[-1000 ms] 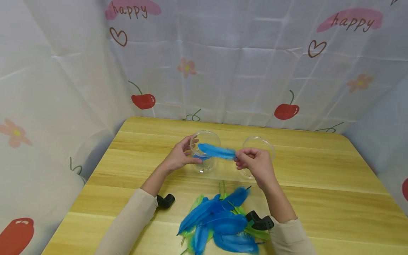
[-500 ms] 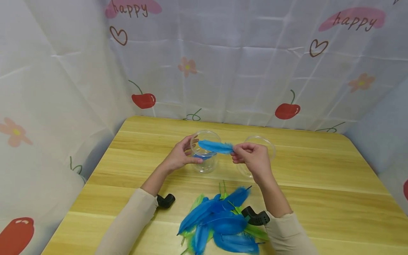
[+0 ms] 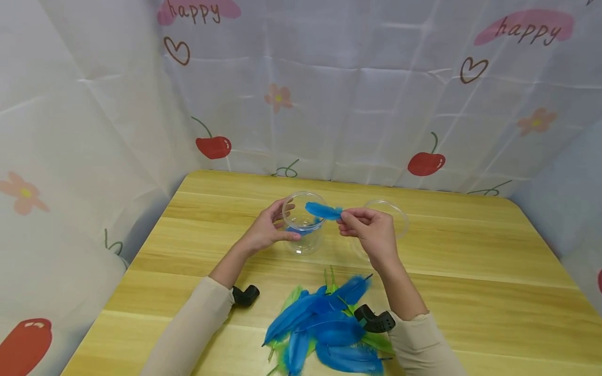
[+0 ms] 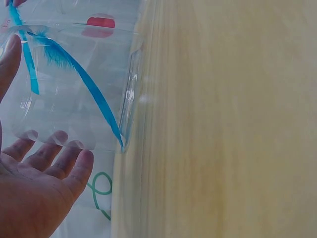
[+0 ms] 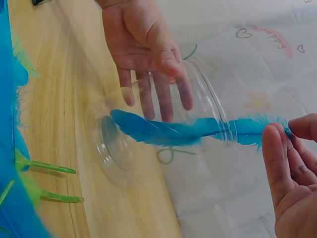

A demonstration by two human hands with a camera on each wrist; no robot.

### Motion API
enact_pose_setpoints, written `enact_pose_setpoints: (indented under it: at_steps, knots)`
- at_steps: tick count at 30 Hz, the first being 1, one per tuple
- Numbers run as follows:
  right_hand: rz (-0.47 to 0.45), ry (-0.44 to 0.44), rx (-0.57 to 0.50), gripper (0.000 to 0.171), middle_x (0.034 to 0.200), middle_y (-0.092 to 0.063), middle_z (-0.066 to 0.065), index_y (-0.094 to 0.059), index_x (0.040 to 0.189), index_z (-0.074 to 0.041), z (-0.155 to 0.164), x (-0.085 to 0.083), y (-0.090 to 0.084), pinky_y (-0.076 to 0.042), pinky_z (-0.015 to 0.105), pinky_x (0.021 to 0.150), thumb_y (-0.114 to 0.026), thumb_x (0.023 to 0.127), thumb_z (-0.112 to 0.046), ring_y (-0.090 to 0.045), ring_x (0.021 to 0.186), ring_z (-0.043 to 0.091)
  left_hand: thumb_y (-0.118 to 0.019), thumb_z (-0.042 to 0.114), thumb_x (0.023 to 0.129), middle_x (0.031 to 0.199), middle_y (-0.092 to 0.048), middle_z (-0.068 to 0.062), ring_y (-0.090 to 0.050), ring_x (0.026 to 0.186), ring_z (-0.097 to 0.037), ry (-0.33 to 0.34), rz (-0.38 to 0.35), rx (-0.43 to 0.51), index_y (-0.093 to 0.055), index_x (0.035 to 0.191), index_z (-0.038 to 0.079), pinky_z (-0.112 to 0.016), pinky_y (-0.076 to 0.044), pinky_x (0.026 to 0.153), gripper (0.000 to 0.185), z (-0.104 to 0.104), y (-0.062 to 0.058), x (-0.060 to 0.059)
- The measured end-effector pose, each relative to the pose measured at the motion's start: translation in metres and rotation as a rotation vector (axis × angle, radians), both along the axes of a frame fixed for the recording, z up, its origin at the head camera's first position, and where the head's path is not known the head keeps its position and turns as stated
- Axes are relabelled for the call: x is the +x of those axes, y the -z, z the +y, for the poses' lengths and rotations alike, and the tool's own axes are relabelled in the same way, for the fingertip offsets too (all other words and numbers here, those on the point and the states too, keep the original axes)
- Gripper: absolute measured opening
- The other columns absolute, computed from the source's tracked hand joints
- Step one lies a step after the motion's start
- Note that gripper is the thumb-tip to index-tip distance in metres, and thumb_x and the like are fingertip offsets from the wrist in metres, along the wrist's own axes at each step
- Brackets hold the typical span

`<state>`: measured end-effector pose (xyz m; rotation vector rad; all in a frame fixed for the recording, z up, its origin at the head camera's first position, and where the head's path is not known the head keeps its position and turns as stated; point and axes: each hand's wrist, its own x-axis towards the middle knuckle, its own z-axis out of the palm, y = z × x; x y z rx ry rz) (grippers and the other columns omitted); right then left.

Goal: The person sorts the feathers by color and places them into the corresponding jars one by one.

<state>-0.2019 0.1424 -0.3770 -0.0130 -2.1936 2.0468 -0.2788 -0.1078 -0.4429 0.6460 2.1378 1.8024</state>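
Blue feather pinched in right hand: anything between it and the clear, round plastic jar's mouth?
Nothing visible. The clear, round plastic jar has no lid; the held blue feather has its free end at the mouth. Another blue feather inside slants toward the rim without blocking it.

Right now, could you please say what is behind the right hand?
In the head view, a clear jar stands there, its rim partly showing. The right hand covers its middle, hiding any contents there.
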Motion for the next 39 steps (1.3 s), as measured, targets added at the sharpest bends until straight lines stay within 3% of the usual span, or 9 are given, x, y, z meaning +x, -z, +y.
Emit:
enact_pose_setpoints:
  at_steps: [7, 21, 26, 32, 39]
  knots:
    - [0.004, -0.049, -0.007, 0.023, 0.088, -0.073, 0.015, -0.066, 0.106, 0.014, -0.004, -0.002, 0.003, -0.060, 0.032, 0.071, -0.067, 0.094, -0.005, -0.073, 0.075, 0.025, -0.082, 0.005, 0.081, 0.154, -0.035, -0.020, -0.035, 0.140, -0.037, -0.005, 0.005, -0.010, -0.030, 0.155, 0.011, -0.050, -0.030, 0.114, 0.091, 0.000, -0.001, 0.000]
    - [0.071, 0.014, -0.006, 0.022, 0.081, -0.072, 0.006, -0.066, 0.098, 0.009, -0.004, -0.003, 0.009, -0.060, 0.032, 0.069, -0.075, 0.089, -0.008, -0.069, 0.068, 0.020, -0.082, 0.006, 0.080, 0.154, -0.036, -0.021, -0.037, 0.139, -0.038, -0.004, 0.010, -0.008, -0.032, 0.154, 0.011, -0.051, -0.031, 0.113, 0.089, 0.000, 0.000, -0.001]
    - [0.096, 0.025, 0.008, 0.022, 0.080, -0.072, 0.004, -0.067, 0.098, 0.008, -0.001, 0.002, 0.006, -0.060, 0.032, 0.068, -0.073, 0.091, -0.012, -0.069, 0.068, 0.022, -0.083, 0.008, 0.080, 0.154, -0.037, -0.019, -0.038, 0.139, -0.037, -0.008, 0.007, -0.007, -0.033, 0.154, 0.012, -0.050, -0.031, 0.113, 0.090, 0.000, 0.000, -0.001]
    - [0.077, 0.010, 0.016, 0.025, 0.081, -0.073, 0.006, -0.068, 0.099, 0.010, 0.006, 0.010, 0.004, -0.060, 0.033, 0.067, -0.072, 0.092, -0.014, -0.069, 0.068, 0.022, -0.083, 0.007, 0.081, 0.154, -0.036, -0.019, -0.036, 0.140, -0.037, -0.008, 0.005, -0.009, -0.030, 0.154, 0.008, -0.052, -0.029, 0.114, 0.091, 0.000, 0.000, -0.001]
    - [0.054, -0.002, 0.021, 0.026, 0.083, -0.073, 0.006, -0.067, 0.102, 0.010, 0.016, 0.018, 0.008, -0.060, 0.033, 0.067, -0.070, 0.094, -0.015, -0.070, 0.069, 0.025, -0.083, 0.006, 0.080, 0.154, -0.037, -0.019, -0.037, 0.139, -0.037, -0.014, 0.008, -0.019, -0.031, 0.154, 0.012, -0.051, -0.030, 0.114, 0.091, 0.000, 0.000, -0.001]
